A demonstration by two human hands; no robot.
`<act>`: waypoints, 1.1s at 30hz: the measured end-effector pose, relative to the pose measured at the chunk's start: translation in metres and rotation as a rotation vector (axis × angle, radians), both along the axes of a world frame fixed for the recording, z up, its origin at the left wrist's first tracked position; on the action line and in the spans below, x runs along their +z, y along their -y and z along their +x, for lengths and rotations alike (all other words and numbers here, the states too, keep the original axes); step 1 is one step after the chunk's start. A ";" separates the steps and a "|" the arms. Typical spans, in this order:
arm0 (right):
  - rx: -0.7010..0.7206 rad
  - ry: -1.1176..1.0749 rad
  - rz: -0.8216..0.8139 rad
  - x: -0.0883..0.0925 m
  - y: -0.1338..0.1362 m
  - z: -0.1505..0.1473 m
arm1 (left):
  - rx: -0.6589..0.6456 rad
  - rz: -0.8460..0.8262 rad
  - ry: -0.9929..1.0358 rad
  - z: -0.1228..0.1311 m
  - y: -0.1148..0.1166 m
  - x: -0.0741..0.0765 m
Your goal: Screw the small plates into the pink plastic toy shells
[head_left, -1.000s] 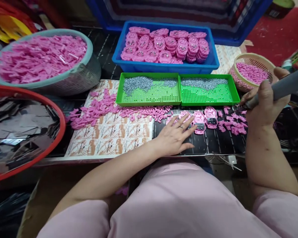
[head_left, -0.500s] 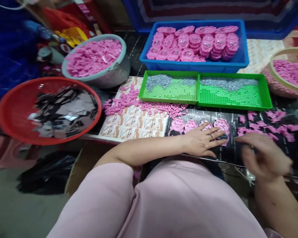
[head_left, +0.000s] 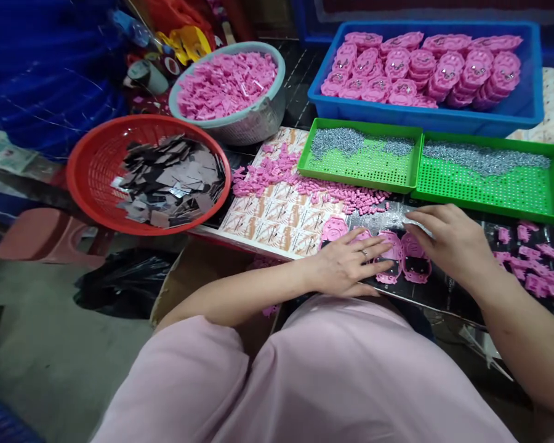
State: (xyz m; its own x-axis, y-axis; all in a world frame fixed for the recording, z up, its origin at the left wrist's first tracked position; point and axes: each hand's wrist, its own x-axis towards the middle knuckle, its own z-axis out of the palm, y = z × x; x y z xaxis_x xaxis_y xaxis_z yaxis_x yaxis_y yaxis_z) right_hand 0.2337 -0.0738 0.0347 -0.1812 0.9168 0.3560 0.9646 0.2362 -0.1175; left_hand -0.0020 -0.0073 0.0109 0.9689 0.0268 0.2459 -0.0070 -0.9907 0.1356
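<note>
Nearest, a pale pink shirt (head_left: pixel 351 369) is seen close against the edge of the black-covered table (head_left: pixel 438 286). Just beyond, the left hand (head_left: pixel 344 264) is laid flat, fingers spread, nothing gripped; part of a row of pink plastic casings (head_left: pixel 413 246) is covered by it, presumably so that they are kept from sliding. Dark panels are seen in the lower halves of the rightmost two. Over that right end, the right hand (head_left: pixel 452 240) is held with thumb and fingers pinched on a small shiny piece (head_left: pixel 419 225); what it is cannot be told, but a fingertip hold would suit something so slight. To the right, loose pink clips (head_left: pixel 535 264) are scattered within easy reach. Off left, dark, flat plates (head_left: pixel 180 172) are heaped in a red basket (head_left: pixel 96 160). Farther in, small pink pegs (head_left: pixel 346 194) are spilled before two green perforated trays (head_left: pixel 369 163), where tiny metal parts (head_left: pixel 337 141) are banked toward the back, perhaps to be picked easily. Farthest, stacked pink casings (head_left: pixel 443 74) are ranked in a blue tub (head_left: pixel 425 117), apparently for neat storage.
</note>
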 end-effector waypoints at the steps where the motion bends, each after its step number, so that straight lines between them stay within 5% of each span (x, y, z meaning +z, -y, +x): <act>1: -0.002 0.045 -0.042 0.000 -0.012 -0.003 | 0.029 -0.004 -0.019 -0.009 -0.002 0.000; 6: -0.041 0.209 -0.285 -0.003 -0.056 -0.024 | 0.139 -0.012 -0.090 -0.031 -0.004 -0.007; 10: -0.021 0.262 -0.308 0.000 -0.061 -0.027 | 0.175 -0.001 -0.031 -0.032 0.000 -0.015; 15: -0.049 -0.096 -0.242 0.012 -0.052 -0.030 | 0.192 0.006 0.035 -0.036 0.005 -0.019; 21: 0.006 -0.715 -0.589 0.008 -0.070 -0.073 | 0.197 -0.021 0.043 -0.040 0.009 -0.018; 33: -0.009 -0.452 -0.645 0.001 -0.101 -0.107 | 0.193 -0.062 0.101 -0.040 0.009 -0.022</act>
